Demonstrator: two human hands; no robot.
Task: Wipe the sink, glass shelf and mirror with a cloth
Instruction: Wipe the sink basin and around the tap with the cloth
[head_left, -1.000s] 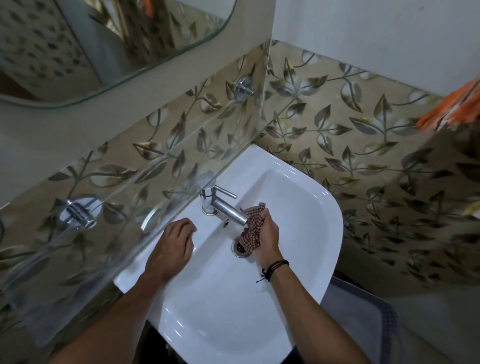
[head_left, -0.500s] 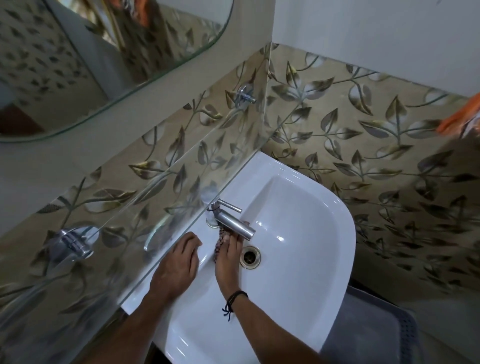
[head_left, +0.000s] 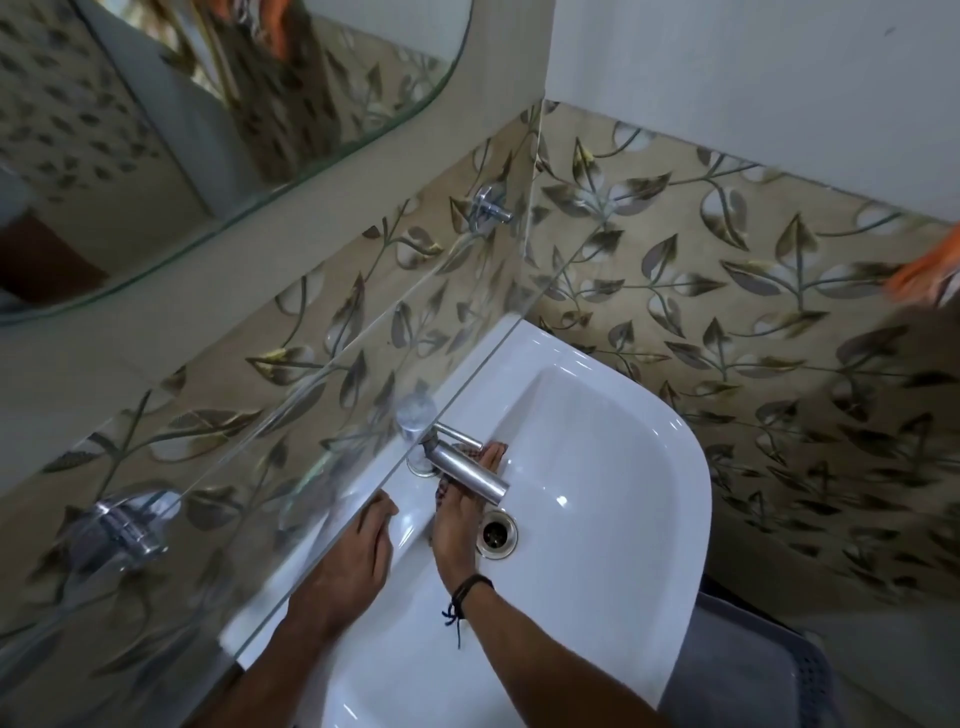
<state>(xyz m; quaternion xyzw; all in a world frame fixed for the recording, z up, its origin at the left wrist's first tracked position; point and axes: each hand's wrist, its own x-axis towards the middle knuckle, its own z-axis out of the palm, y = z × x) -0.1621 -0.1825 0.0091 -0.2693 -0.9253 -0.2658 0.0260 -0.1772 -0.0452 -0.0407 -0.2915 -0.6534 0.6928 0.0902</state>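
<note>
A white sink (head_left: 613, 467) is fixed to a tiled wall, with a chrome tap (head_left: 467, 470) and a drain (head_left: 497, 532). My right hand (head_left: 457, 535) reaches under the tap spout and presses a checked cloth (head_left: 467, 454) against the basin's back wall; the spout hides most of the cloth and the fingers. Flat on the sink's left rim rests my left hand (head_left: 353, 556), fingers straight. A clear glass shelf (head_left: 291, 415) runs above the sink's back edge on chrome brackets. The mirror (head_left: 208, 119) hangs above it at the upper left.
A second chrome shelf bracket (head_left: 488, 205) sits near the wall corner. An orange cloth (head_left: 924, 270) hangs at the right edge. A grey plastic basket (head_left: 753, 670) stands on the floor to the right of the sink. Leaf-patterned tiles cover both walls.
My right hand has moved with the cloth from over the drain to the left and back, under the tap spout. My left hand stays on the rim. The view has shifted slightly.
</note>
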